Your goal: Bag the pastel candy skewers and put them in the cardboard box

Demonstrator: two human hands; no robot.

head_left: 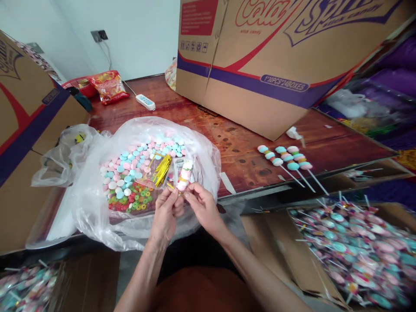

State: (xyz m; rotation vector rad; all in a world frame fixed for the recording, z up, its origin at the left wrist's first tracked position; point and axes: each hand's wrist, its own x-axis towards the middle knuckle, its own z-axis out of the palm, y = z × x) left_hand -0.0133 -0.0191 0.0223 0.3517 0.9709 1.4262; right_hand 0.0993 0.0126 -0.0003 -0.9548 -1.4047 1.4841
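Both of my hands meet at the lower end of a wrapped candy skewer (184,175) with pink, white and orange pieces, held upright over a clear plastic bag (130,130). The fingers of my left hand (168,207) are pinched at its base, where a bit of gold twist tie shows. My right hand (202,204) also pinches there, thumb and forefinger together. Just beyond the hands lies a bundle of gold twist ties (162,170). Loose pink, blue and white candies (130,162) and ring-shaped gummies (136,199) spread over the bag.
Three unwrapped candy skewers (294,158) rest at the table's right. A large carton (240,86) stands behind, another carton (19,130) at left. Below right, an open box is heaped with wrapped skewers (360,255). A power strip (145,102) and red snack packet (108,86) lie at the back.
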